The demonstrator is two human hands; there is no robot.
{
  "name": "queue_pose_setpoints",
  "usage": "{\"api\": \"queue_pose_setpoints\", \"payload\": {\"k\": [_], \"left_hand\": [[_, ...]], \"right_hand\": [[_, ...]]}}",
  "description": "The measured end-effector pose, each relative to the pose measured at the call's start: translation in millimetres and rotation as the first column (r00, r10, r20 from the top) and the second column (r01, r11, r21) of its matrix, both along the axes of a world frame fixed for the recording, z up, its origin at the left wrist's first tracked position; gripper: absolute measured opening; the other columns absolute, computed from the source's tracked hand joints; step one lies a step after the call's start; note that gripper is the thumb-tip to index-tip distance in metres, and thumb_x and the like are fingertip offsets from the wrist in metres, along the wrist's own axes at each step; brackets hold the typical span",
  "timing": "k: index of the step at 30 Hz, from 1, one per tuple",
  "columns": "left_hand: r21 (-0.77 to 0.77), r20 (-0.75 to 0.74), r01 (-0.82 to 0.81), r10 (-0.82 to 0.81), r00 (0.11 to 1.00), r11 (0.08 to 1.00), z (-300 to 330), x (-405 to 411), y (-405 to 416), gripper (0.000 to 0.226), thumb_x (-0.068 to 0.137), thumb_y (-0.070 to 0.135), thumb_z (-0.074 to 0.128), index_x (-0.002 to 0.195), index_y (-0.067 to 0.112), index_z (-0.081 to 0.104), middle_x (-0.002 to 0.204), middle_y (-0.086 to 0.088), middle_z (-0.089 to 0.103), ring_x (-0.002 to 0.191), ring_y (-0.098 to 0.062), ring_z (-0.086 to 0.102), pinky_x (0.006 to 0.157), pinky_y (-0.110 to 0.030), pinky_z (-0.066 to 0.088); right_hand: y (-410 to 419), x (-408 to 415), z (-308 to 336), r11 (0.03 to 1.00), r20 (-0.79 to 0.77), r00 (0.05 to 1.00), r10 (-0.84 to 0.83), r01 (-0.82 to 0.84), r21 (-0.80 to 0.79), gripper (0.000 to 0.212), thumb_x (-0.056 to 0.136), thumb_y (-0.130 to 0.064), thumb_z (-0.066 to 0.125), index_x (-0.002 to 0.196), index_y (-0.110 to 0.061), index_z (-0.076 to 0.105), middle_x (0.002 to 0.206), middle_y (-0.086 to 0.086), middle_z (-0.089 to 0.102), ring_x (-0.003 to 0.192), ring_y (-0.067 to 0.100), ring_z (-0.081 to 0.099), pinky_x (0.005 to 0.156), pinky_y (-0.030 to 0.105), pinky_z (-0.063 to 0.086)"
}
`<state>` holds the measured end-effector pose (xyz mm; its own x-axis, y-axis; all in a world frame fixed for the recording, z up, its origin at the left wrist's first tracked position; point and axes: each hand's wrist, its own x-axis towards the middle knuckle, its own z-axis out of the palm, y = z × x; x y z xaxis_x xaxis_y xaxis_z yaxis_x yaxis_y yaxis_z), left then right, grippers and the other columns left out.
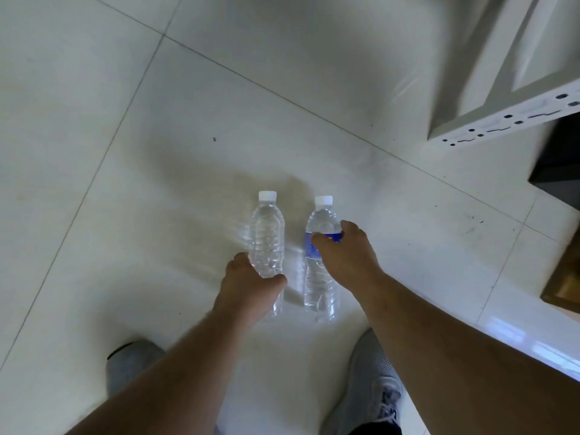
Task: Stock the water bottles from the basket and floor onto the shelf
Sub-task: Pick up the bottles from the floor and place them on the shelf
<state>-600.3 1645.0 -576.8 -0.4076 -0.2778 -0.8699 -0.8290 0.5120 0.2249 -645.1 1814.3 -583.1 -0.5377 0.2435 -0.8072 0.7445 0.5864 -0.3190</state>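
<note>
Tiles of pale white floor [94, 152] fill the view, crossed by thin dark grout lines. Low on the left a grey shoe [131, 365] stands on the floor. Next comes the left hand [248, 277], reaching forward and wrapped around the lower half of an unlabelled clear water bottle [266, 233]; thumb and fingers close on its sides, and its white cap points away from the person. Whether this bottle lies on the floor or is lifted just off it cannot be told, and its outline is slightly blurred. Just beside it, not touching, is a second water bottle with a blue label [320, 277], also white-capped and pointing the same way. The right hand [345, 246] grips it across the labelled middle, fingers curled over the top and thumb on the near side. Below that arm is the other grey shoe [376, 381], laced. Further right, at the upper corner, the white metal frame of a shelf [502, 117] shows a perforated upright, with a dark panel [561, 158] beneath it and a brown wooden edge [565, 277] at the far right.
</note>
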Motion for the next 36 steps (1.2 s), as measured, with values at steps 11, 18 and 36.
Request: {"api": "queue_pose_setpoints", "payload": {"k": [11, 18, 36], "left_hand": [[0.045, -0.099, -0.047, 0.051, 0.994, 0.998, 36, -5, -14, 0.020, 0.074, 0.038, 0.077, 0.084, 0.022, 0.070, 0.070, 0.007, 0.069, 0.060, -0.007, 0.063, 0.048, -0.019, 0.041], [0.113, -0.218, -0.132, 0.154, 0.964, 0.985, 217, -27, -57, 0.024, 0.075, 0.037, 0.079, 0.092, 0.024, 0.070, 0.081, 0.009, 0.072, 0.074, -0.005, 0.067, 0.059, -0.018, 0.044], [0.350, -0.742, -0.201, 0.402, 0.536, 0.915, 852, -39, -229, 0.018, 0.077, 0.012, 0.081, 0.092, 0.018, 0.072, 0.079, 0.017, 0.075, 0.067, 0.005, 0.067, 0.058, -0.004, 0.044]], "right_hand": [[-6, -18, 42, 0.999, -0.104, 0.994, -0.034, 0.031, -0.029, 0.024, 0.077, -0.042, 0.071, 0.078, -0.020, 0.064, 0.064, -0.008, 0.059, 0.058, 0.008, 0.055, 0.047, 0.019, 0.034], [-37, -76, 243, 0.989, -0.245, 0.969, 0.031, -0.066, -0.135, 0.022, 0.083, -0.037, 0.074, 0.070, -0.028, 0.058, 0.065, -0.012, 0.062, 0.060, 0.005, 0.057, 0.052, 0.019, 0.044], [-226, -113, 917, 0.879, -0.785, 0.613, 0.089, -0.420, -0.228, 0.027, 0.080, -0.033, 0.078, 0.103, -0.037, 0.064, 0.091, -0.020, 0.070, 0.078, -0.008, 0.064, 0.064, 0.015, 0.044]]}}
